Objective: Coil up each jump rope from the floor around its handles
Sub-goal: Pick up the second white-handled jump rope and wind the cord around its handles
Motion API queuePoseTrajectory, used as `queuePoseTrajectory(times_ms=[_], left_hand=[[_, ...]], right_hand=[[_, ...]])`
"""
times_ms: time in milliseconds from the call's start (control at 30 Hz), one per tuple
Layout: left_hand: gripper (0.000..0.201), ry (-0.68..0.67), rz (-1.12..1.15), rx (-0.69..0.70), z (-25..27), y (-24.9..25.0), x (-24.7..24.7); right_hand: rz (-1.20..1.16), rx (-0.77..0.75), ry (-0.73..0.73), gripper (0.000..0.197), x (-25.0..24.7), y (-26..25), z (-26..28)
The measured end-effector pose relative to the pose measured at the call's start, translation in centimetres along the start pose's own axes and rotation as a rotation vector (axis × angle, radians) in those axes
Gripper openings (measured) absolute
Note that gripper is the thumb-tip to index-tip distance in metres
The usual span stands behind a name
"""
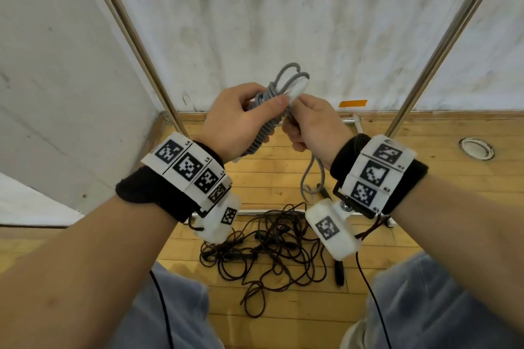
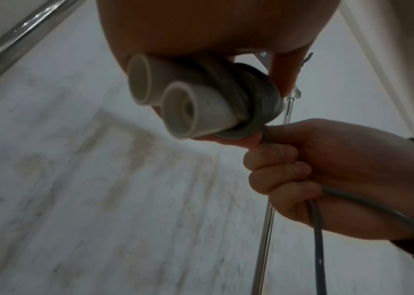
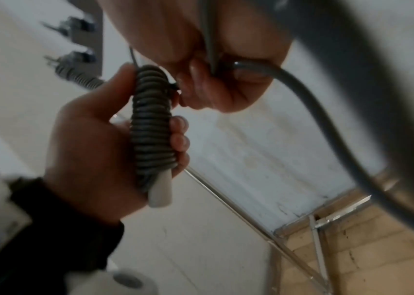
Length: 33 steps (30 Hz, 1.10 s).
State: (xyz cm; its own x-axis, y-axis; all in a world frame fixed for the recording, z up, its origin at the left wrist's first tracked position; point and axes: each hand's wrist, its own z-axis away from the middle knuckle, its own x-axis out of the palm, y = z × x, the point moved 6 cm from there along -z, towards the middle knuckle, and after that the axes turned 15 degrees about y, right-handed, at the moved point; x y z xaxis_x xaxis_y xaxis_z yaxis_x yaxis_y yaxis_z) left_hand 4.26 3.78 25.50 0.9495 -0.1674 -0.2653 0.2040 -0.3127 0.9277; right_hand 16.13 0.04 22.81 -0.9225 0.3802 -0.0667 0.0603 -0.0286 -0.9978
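Left hand [image 1: 232,119] grips white handles [image 2: 175,95] wound with grey rope [image 1: 263,127], held above the floor [image 1: 425,167]. Right hand [image 1: 314,125], touching the bundle, pinches the loose end. Dark rope [image 1: 272,246] tangled on floor, partly hidden by wrists.

Wooden floor [image 1: 425,150], grimy white wall [image 1: 283,22], two slanting metal poles [image 1: 136,37]

wooden floor [image 1: 425,178] — dark rope tangle [image 1: 263,252] | metal frame feet [image 1: 353,119]
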Motion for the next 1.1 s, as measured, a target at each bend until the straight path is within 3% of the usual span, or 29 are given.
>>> queuePoseTrajectory(times_ms=[133, 300, 467, 567, 667, 833, 1000, 1100], left_hand=[[0.021, 0.094, -0.174, 0.046, -0.6, -0.6, -0.8], [0.024, 0.157, -0.494, 0.151, -1.8, -1.9, -2.3], [0.029, 0.047, -0.818, 0.208, -1.7, -3.1, -1.8], [0.031, -0.046, -0.932, 0.197, -1.6, -3.8, -1.2], [0.028, -0.192, -0.985, 0.204, -0.8, -4.4, 0.1], [0.024, -0.337, -0.915, 0.275, 0.3, -3.9, 1.3], [0.046, -0.268, -0.830, 0.368, 0.4, -1.9, 1.3], [0.058, -0.225, -0.799, 0.367, 0.6, -1.3, 1.4]], right_hand=[[0.350, -0.244, 0.019, 0.035, 0.0, -1.0, 0.1], [0.677, -0.333, -0.145, 0.031, 0.7, -0.4, 0.5], [1.014, -0.471, -0.226, 0.035, 0.7, -0.5, 0.9], [1.138, -0.578, -0.201, 0.025, 0.3, -1.2, 0.8], [1.131, -0.666, -0.164, 0.025, 0.2, -1.7, 1.0], [0.986, -0.644, -0.092, 0.027, -0.4, -2.0, 0.2], [0.664, -0.479, 0.026, 0.016, -1.8, -3.1, -1.2], [0.494, -0.378, 0.008, 0.013, -2.3, -3.3, -1.6]])
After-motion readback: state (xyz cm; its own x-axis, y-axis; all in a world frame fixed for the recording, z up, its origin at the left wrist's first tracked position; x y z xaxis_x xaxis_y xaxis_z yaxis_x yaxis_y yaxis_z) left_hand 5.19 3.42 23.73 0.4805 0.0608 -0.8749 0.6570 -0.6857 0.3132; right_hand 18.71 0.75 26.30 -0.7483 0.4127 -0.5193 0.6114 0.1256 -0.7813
